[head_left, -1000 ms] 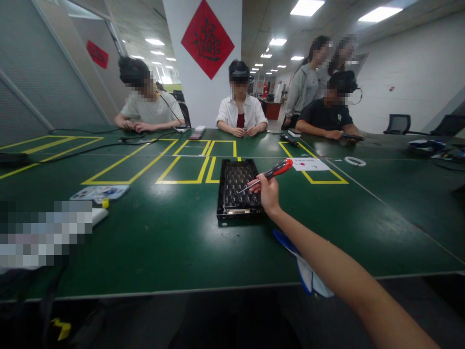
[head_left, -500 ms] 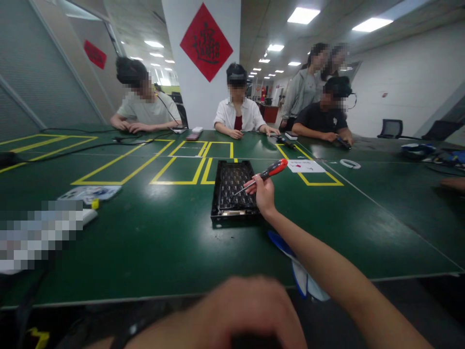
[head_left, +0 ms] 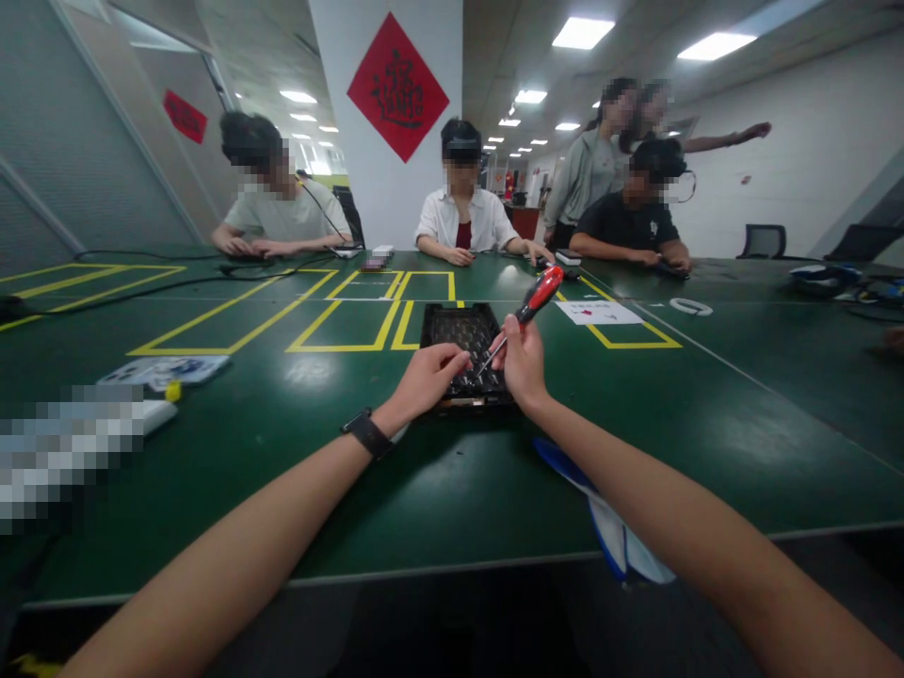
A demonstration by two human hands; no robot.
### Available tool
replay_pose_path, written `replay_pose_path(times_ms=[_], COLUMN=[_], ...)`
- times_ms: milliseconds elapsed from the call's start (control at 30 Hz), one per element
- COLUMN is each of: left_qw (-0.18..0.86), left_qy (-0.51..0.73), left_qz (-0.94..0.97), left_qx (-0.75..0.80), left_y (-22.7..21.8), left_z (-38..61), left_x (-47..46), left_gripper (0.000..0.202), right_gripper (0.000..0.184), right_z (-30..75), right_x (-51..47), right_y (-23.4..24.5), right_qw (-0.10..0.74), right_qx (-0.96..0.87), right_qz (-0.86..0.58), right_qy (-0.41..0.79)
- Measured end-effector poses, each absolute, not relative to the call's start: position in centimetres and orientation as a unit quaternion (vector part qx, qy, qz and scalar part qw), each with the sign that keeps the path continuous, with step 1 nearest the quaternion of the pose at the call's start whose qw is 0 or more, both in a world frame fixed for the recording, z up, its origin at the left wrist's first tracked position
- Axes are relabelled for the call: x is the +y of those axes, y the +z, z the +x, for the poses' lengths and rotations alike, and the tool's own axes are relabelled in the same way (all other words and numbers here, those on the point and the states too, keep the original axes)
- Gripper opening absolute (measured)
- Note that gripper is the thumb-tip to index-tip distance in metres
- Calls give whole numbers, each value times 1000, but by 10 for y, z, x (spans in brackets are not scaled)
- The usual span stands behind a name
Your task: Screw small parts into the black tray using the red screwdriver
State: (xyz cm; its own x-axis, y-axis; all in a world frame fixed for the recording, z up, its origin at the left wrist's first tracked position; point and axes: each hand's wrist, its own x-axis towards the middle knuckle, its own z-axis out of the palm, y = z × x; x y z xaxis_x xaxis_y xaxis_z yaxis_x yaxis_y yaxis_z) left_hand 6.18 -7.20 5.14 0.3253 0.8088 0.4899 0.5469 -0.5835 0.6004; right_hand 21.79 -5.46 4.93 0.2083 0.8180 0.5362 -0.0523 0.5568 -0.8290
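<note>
A screwdriver (head_left: 540,294) with a red and black handle is in my right hand (head_left: 524,365). Its shaft slants down to the left, the tip low over the black tray-like box (head_left: 458,326), which has a grid of small shapes inside. On the box's near left side is my left hand (head_left: 427,379), thumb and fingertips brought together close to the screwdriver tip. Whatever those fingers may pinch is too small to make out. My hands cover part of the box's near half.
Blue and white gloves (head_left: 614,513) hang over the table's front edge below my right forearm. A printed sheet (head_left: 600,313) and a white ring (head_left: 690,307) lie beyond. A flat patterned item (head_left: 166,370) is at left. Several people sit or stand across the green table (head_left: 339,527).
My left hand has moved from the near edge forward to the box, fingertips now over it. The screwdriver stands steeper, its tip further right. A standing person has stretched out an arm.
</note>
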Motion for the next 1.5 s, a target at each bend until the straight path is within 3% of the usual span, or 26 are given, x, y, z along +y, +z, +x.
replay_pose_path(times_ms=[233,633,900,1500], left_qw=[162,289,302,353], left_qy=[374,329,342,356], left_qz=[810,805,796,757], left_qx=[422,400,398,419], left_y=[43,36,34,35], left_z=[60,57,56,59], left_x=[-71,-61,-61,-60], left_gripper=[38,34,24,29], right_gripper=[35,45,42,35], right_z=[221,223,221,221], right_x=[-50,-43,-46,-48], right_y=[45,42,45,47], right_qw=[690,689,690,721], right_qx=[-527,-488,-509,-487], right_qz=[-380,-402,-375,-341], right_qy=[319,355,352,356])
